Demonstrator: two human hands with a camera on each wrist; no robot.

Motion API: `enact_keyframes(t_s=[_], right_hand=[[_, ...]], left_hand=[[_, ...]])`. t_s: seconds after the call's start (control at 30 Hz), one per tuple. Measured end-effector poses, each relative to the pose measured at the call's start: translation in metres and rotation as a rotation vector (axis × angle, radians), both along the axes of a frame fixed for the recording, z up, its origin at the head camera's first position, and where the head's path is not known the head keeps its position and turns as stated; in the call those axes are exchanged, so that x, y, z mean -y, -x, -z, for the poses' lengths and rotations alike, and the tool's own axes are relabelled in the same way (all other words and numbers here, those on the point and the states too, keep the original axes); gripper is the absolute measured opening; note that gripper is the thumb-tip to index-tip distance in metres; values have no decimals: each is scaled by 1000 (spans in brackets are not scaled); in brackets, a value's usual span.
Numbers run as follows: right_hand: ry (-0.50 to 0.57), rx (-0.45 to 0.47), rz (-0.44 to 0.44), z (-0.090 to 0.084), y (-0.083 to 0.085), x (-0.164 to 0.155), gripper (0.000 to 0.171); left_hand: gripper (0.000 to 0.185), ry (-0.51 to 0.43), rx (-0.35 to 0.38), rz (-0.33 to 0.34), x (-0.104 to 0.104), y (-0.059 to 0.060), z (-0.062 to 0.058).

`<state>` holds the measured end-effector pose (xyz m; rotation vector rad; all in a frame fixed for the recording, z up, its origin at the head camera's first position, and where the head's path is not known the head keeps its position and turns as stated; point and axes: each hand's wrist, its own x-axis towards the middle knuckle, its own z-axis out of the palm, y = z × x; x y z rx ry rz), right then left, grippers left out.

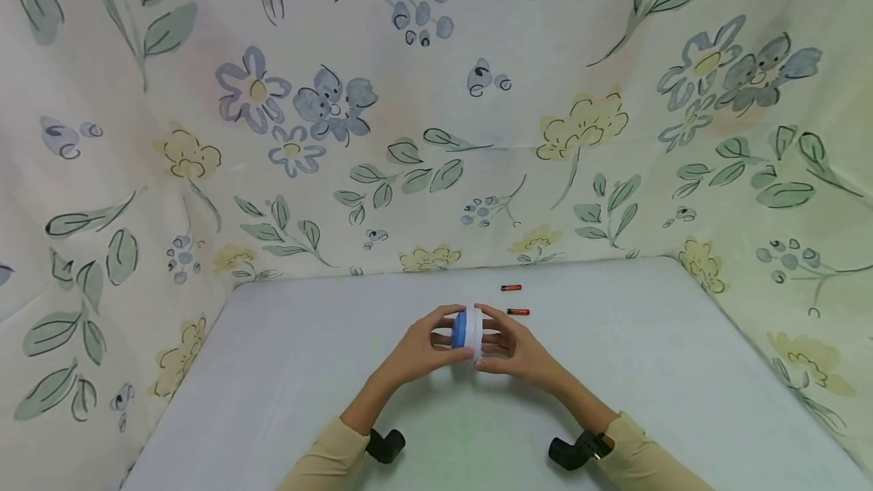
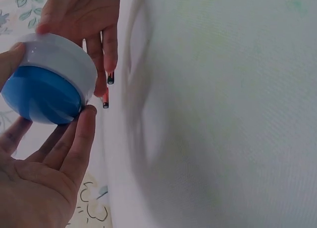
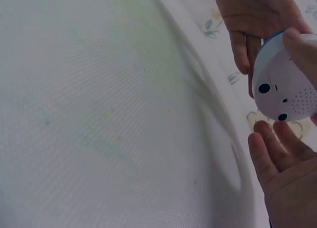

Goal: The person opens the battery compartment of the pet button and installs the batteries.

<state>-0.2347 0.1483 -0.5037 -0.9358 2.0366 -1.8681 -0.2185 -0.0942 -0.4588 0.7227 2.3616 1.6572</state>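
Behind and around the workspace hung a floral cloth (image 1: 436, 116), cut off by the frame at top and sides, and before it spread a white-covered table (image 1: 689, 377), its near edge out of view. Two beige sleeves (image 1: 327, 457) entered from below, also cut off. The left hand (image 1: 423, 343) gripped a round blue-and-white case (image 2: 47, 82), thumb on the white band, fingertips on the blue side. The right hand (image 1: 518, 347) laid its thumb on the white face; whether its other fingers gripped or only touched the edge could not be told. The case stood on edge between the hands, over the table's middle; its inside was hidden. Beyond the right hand lay two orange-and-black batteries (image 1: 511, 288), partly covered by fingers in the left wrist view. Smallest were the face's dark spots (image 3: 264, 88) and tiny dots (image 3: 303, 100), cropped at the right wrist view's edge.
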Motion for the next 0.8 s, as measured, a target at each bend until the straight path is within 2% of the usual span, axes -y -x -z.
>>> enact_keyframes(t_s=[0.07,0.13,0.2,0.3,0.53,0.7,0.8], right_hand=[[-14,31,-2,-1,-1,0,92],[-22,60,-3,-1,-1,0,92],[-24,75,-7,-1,-1,1,92],[-23,73,-10,-1,-1,1,89],[-51,71,33,-1,-3,0,90],[-79,34,55,0,-2,1,89],[-98,7,63,0,-1,1,88]], left_hand=[[65,-9,8,2,0,-5,-9],[64,-15,15,7,0,-5,-10],[65,-28,23,17,1,-5,-8],[65,-39,31,24,3,2,6],[69,-77,60,64,3,3,7],[82,-38,24,70,1,3,9],[81,-15,3,67,-1,3,9]])
